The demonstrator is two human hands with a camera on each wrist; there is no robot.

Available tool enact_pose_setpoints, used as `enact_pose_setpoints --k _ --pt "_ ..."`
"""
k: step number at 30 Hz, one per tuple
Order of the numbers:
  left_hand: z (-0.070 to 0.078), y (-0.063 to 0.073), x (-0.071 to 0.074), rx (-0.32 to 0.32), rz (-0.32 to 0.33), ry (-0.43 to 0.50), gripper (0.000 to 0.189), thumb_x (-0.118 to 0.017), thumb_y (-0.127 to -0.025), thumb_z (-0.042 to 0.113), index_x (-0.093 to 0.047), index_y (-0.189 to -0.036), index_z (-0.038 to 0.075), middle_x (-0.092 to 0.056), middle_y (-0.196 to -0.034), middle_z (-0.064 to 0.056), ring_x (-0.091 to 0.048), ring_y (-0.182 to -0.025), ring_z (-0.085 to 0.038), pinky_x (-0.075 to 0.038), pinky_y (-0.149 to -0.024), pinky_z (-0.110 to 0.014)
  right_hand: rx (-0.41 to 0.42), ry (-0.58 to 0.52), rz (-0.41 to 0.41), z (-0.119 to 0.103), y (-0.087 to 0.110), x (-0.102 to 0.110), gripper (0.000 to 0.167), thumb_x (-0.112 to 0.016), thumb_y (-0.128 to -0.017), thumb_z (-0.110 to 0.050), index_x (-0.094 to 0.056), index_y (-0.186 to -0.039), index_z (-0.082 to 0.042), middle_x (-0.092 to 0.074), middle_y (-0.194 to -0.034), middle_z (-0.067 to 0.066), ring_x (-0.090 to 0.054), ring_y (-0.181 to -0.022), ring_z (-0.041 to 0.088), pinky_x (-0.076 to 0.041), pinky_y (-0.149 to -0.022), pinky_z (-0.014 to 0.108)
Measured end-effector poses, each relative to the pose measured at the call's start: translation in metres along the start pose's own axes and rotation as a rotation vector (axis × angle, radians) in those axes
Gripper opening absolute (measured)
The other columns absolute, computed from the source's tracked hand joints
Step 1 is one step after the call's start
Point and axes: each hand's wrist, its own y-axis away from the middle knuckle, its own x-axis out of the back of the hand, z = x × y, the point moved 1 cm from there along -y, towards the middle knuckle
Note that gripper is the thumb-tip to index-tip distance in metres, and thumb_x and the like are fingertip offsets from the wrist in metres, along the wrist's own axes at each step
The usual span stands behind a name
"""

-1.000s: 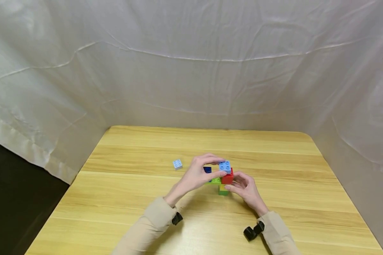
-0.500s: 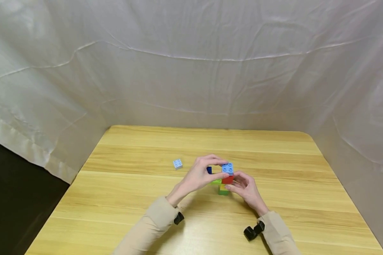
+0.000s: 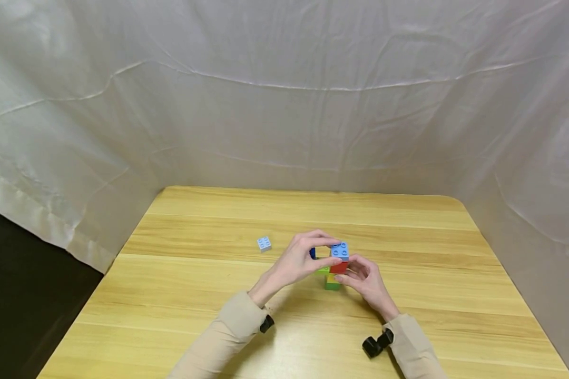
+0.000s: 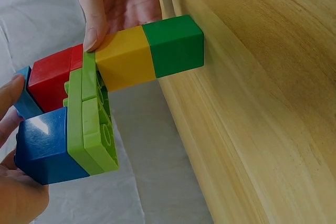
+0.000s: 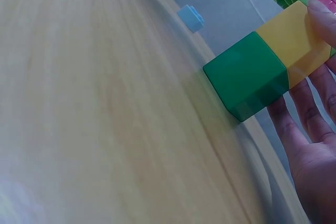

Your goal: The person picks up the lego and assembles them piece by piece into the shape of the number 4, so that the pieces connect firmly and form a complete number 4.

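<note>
A stack of toy building bricks stands on the table: a green brick (image 4: 176, 45) at the bottom, a yellow brick (image 4: 126, 59) on it, then lime plates (image 4: 90, 129). A dark blue brick (image 4: 50, 148) and a red brick (image 4: 51, 80) sit side by side on the lime plates. My left hand (image 3: 296, 262) pinches a light blue brick (image 3: 340, 251) at the top of the red one, thumb in front and fingers behind. From the right, my right hand (image 3: 367, 284) grips the stack around the yellow brick, its thumb near the lime edge.
One loose pale blue brick (image 3: 264, 244) lies on the wooden table (image 3: 194, 284), left of and behind the stack. Pale cloth (image 3: 284, 121) hangs along the back and both sides. A small black camera is strapped to each wrist.
The left hand has moved slightly right and down with the light blue brick, which has come squarely over the red brick. My right hand has stayed in place.
</note>
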Motion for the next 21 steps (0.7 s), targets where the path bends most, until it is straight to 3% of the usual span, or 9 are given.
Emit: enact_pose_setpoints --k 12,19,21 --pt "-0.0007 0.0 0.0006 -0.015 -0.009 0.004 0.033 -0.077 -0.09 0.02 -0.073 -0.12 0.008 -0.072 -0.117 -0.007 -0.065 -0.092 -0.013 -0.046 -0.068 -0.013 0.017 -0.009 -0.005 -0.0001 -0.0004 0.0003 0.035 -0.069 -0.087 0.011 -0.066 -0.117 -0.006 -0.071 -0.119 -0.011 -0.067 -0.111 0.004 -0.056 -0.098 0.02" --pt "-0.0003 -0.0007 0.0018 -0.018 -0.025 0.005 0.033 -0.077 -0.09 0.019 -0.073 -0.12 0.006 -0.072 -0.118 -0.01 -0.067 -0.096 -0.016 -0.058 -0.071 -0.029 0.026 -0.011 -0.009 0.0006 -0.0007 0.0005 0.036 -0.069 -0.086 0.012 -0.067 -0.117 -0.007 -0.071 -0.119 -0.011 -0.067 -0.111 0.004 -0.056 -0.097 0.02" --pt "0.0 -0.0009 0.0025 -0.019 -0.033 0.002 0.033 -0.076 -0.09 0.019 -0.072 -0.12 0.005 -0.071 -0.118 -0.01 -0.067 -0.096 -0.016 -0.058 -0.07 -0.028 0.031 -0.014 -0.012 0.0009 -0.001 0.0006 0.036 -0.069 -0.086 0.012 -0.067 -0.116 -0.007 -0.071 -0.119 -0.011 -0.067 -0.111 0.004 -0.056 -0.097 0.02"
